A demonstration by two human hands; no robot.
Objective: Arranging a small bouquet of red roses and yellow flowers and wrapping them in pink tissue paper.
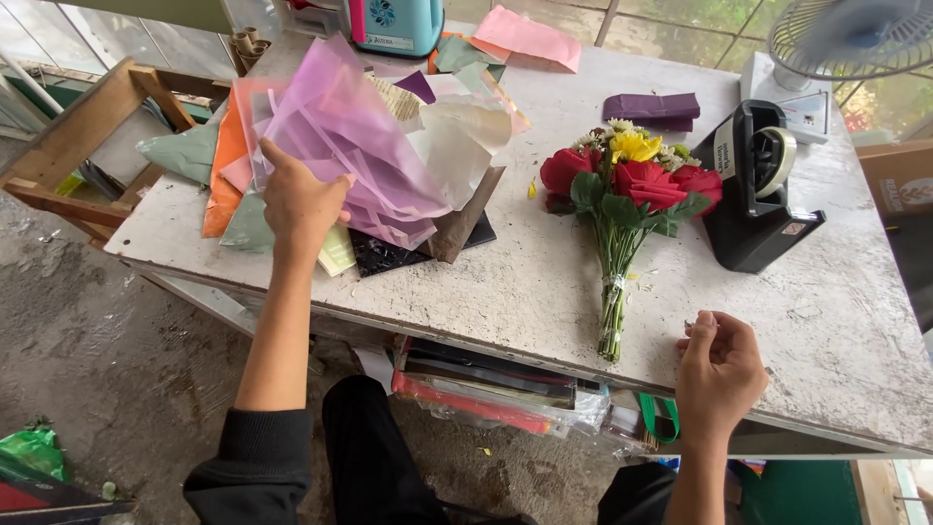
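Observation:
My left hand (299,199) grips translucent pink-purple wrapping sheets (345,136) on top of a messy pile of coloured papers (233,156) at the table's left end. A bouquet (627,185) of red roses, a yellow flower and small white blooms lies on the white table (525,282), stems pointing toward me. My right hand (719,369) rests at the table's front edge, right of the stems, fingers loosely curled; whether it pinches something small I cannot tell.
A black tape dispenser (758,185) stands right of the bouquet. Behind it are a folded purple paper (651,107), pink paper (530,37), a teal container (394,24) and a fan (850,39). Stacked sheets (486,384) fill the shelf underneath. A wooden frame (87,126) stands left.

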